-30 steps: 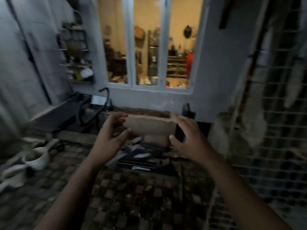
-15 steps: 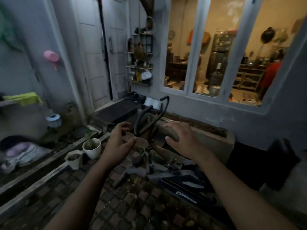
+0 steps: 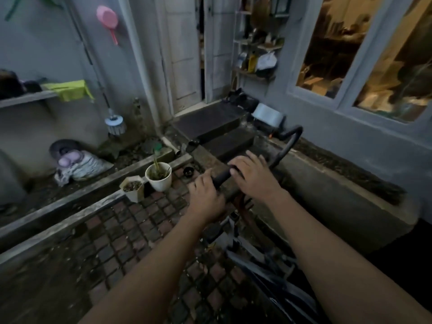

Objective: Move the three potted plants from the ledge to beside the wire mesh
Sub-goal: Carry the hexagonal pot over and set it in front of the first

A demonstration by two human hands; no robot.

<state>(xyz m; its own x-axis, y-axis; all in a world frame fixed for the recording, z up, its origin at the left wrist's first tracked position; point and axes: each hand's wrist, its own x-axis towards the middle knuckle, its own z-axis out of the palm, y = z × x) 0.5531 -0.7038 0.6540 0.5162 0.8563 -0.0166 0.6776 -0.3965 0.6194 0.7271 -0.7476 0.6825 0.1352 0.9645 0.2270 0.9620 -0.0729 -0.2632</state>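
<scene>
The white pot (image 3: pixel 159 182) stands upright on the brick paving (image 3: pixel 131 230), its thin stem pointing up. The angular pot (image 3: pixel 132 192) sits just beside it, against the concrete kerb (image 3: pixel 70 202). The left hand (image 3: pixel 205 197) has its fingers curled round a bicycle handlebar (image 3: pixel 222 177). The right hand (image 3: pixel 256 180) lies over the bar, and I cannot tell whether its fingers close underneath.

1 white pot (image 3: pixel 159 183), 1 cream pot (image 3: pixel 133 192) — pink scoop (image 3: pixel 107 16), lime-yellow cloth (image 3: pixel 70 90), paving (image 3: pixel 131 232) a red-brown grid.

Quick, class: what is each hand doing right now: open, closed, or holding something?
Left hand: closed around the end of the black handlebar.
Right hand: fingers curled over the same handlebar, further along.
</scene>
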